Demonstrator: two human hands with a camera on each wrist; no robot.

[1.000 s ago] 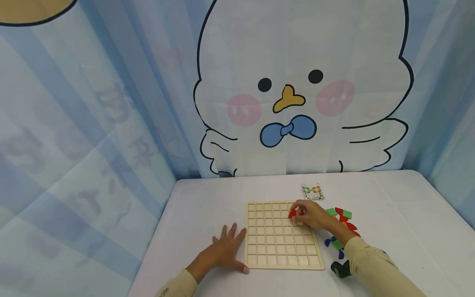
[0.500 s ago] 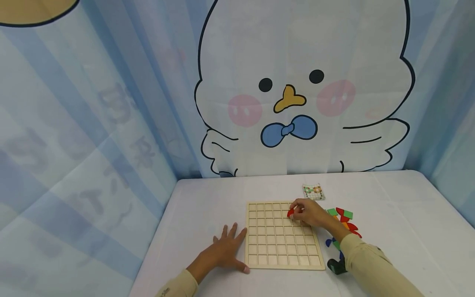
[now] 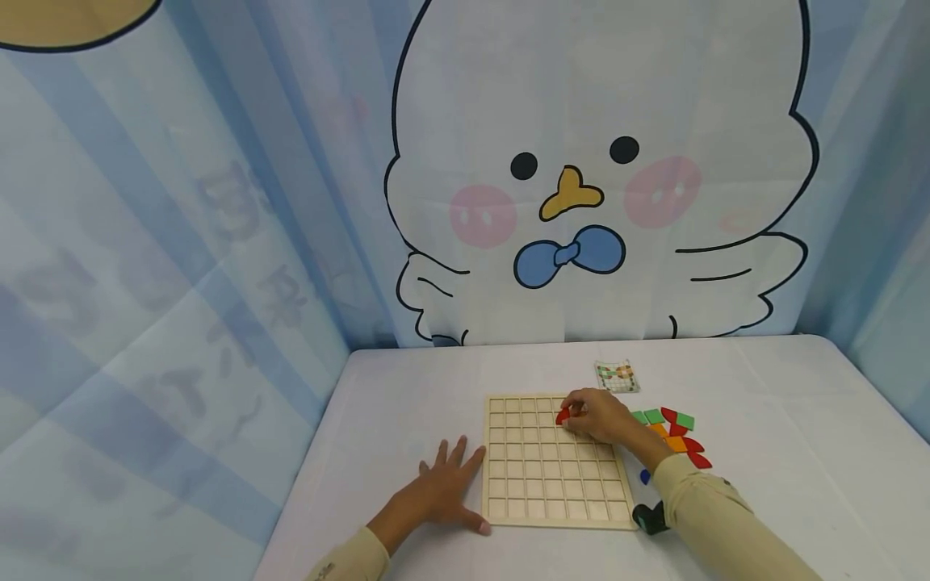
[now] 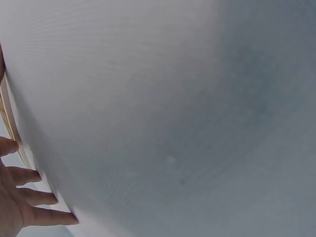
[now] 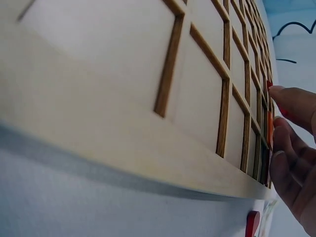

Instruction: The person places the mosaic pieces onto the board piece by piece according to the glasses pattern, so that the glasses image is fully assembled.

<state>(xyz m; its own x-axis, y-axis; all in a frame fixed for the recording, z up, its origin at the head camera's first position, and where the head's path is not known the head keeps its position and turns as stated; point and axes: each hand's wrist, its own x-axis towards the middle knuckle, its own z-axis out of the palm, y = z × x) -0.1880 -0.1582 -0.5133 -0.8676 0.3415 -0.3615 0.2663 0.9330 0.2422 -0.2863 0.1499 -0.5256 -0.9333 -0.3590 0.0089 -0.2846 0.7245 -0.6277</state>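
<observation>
My right hand (image 3: 597,413) pinches a small red curved-sided piece (image 3: 563,415) over the upper right part of a pale wooden grid board (image 3: 523,452). In the right wrist view, red (image 5: 269,85) shows at the fingertips, and an orange piece (image 5: 270,126) lies against the grid beside them. The fingers partly hide both. Against the board's left edge my left hand (image 3: 440,490) rests on the table with fingers spread, holding nothing. Its straight fingers (image 4: 37,196) also appear in the left wrist view.
Right of the board lie loose green (image 3: 685,421), red (image 3: 701,460), orange (image 3: 676,444) and blue (image 3: 644,477) pieces, some behind the right forearm. A small patterned card (image 3: 617,376) sits beyond the board. A dark object (image 3: 650,517) is beside the right sleeve.
My right hand has shifted slightly left across the board with the red piece. The forearm now covers more of the blue and green pieces. My left hand stays in place.
</observation>
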